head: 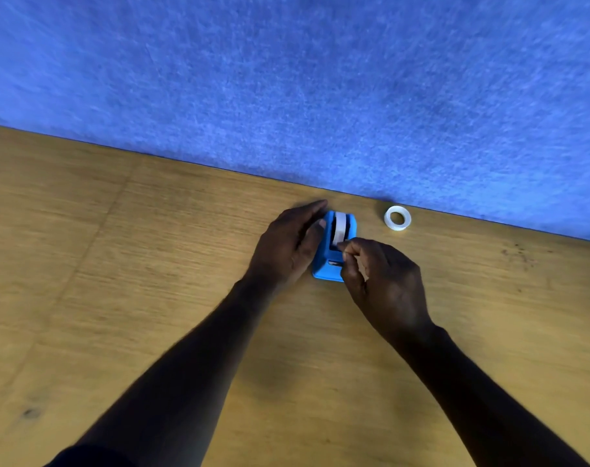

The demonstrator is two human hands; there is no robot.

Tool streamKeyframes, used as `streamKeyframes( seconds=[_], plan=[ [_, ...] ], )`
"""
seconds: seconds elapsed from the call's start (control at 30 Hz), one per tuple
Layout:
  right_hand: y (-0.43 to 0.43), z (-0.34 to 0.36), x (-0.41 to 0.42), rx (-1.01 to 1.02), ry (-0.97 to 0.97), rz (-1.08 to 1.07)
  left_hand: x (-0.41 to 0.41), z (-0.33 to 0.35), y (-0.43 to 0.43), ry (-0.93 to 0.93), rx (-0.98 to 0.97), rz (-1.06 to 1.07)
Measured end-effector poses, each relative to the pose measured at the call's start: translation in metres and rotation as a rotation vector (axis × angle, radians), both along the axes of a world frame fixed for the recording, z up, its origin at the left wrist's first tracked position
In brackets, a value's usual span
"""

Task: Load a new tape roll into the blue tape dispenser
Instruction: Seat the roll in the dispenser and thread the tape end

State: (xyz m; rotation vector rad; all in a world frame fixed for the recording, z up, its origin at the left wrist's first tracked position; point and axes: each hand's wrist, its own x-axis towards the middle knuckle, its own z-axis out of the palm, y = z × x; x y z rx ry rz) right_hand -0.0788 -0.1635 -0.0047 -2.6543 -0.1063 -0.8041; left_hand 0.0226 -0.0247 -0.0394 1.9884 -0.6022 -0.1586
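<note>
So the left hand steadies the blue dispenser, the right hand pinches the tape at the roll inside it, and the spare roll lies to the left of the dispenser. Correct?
Not quite. In the head view the spare roll lies to the right of the dispenser, near the blue wall. The rest holds: the left hand steadies it and the right hand pinches the tape.

Wooden tabletop (118,281), light oak grain, fills the lower frame from 3 to 9 o'clock. Blue felt partition (287,79) covers the upper frame toward 12 o'clock, meeting the tabletop's far edge.
</note>
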Motion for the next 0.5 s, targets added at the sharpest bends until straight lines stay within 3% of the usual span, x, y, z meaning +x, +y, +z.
streamKeyframes(
  seconds=[0.3,0.5],
  plan=[
    [0.0058,-0.0033,0.0014,0.054,0.012,-0.041,0.0043,-0.0039,0.006,-0.035,0.063,-0.156],
    [0.0077,0.0029,0.0045,0.176,0.037,-0.043,0.0041,-0.0083,0.0043,-0.111,0.092,-0.131]
  ],
)
